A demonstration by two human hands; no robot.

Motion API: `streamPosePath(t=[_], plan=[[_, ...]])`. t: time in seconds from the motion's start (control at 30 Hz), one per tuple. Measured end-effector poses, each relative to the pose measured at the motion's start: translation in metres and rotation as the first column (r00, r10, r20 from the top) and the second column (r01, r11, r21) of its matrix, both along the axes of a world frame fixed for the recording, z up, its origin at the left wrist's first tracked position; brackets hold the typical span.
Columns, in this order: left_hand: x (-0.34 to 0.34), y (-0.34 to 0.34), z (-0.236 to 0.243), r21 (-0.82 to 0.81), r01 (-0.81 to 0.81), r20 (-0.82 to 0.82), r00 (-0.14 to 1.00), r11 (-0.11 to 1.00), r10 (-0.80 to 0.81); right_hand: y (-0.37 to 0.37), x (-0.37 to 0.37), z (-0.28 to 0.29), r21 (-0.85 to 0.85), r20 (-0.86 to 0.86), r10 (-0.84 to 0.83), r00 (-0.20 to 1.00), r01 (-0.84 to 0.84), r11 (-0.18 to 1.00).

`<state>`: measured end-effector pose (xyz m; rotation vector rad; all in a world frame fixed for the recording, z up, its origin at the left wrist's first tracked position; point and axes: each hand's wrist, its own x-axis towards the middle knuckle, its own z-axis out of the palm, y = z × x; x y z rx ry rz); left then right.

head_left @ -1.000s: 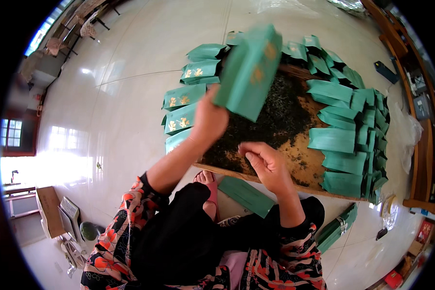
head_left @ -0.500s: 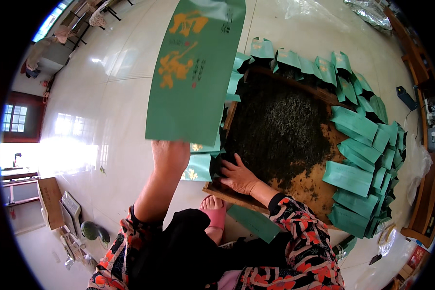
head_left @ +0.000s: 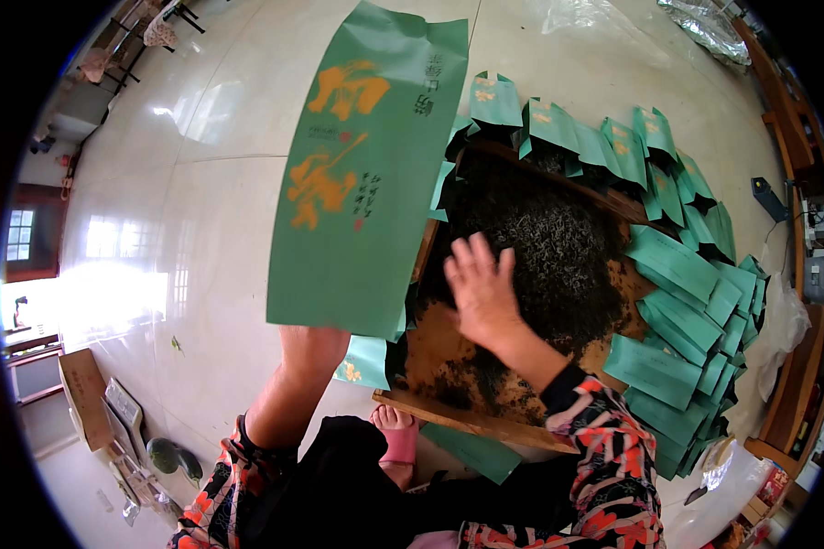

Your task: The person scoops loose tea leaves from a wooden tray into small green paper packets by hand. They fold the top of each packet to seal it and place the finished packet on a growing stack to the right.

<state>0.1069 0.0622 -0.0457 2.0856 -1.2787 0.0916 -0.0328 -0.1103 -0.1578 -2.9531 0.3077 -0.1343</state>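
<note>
Right hand (head_left: 483, 297) shifts from the near-left corner of the wooden tray (head_left: 471, 424) farther in over dark dried leaves (head_left: 558, 233); more bare board shows at that corner. Fingers spread, nothing in them; contact unclear, blurred. Left hand (head_left: 315, 346), well apart, supports a raised gold-marked bag (head_left: 366, 174) at left; fingers hidden, grip cannot be told. Green bags (head_left: 659, 371) crowd the tray's right side.

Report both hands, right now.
Left hand: holding up a green bag, which hides most of it.
Right hand: open and spread, over the dark leaves.
</note>
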Motion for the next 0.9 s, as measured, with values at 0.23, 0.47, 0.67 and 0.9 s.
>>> streamPosePath(t=[0.23, 0.47, 0.67, 0.9], plan=[[-0.009, 0.007, -0.005, 0.094, -0.069, -0.213, 0.973, 0.993, 0.088, -0.019, 0.035, -0.028, -0.073, -0.013, 0.026, 1.0, -0.027, 0.997], [-0.012, 0.004, -0.003, 0.168, -0.003, -0.28, 0.959, 0.986, 0.05, -0.06, -0.007, 0.007, -0.072, 0.042, -0.08, 0.996, 0.083, 0.994], [-0.014, -0.006, 0.004, 0.053, -0.038, -0.213, 0.976, 0.998, 0.048, -0.077, -0.044, 0.045, 0.002, -0.017, -0.217, 0.976, 0.217, 0.976], [-0.005, -0.001, 0.003, 0.016, 0.017, 0.085, 0.996, 1.0, -0.019, -0.102, 0.064, -0.009, 0.098, -0.035, -0.095, 0.995, 0.098, 0.99]])
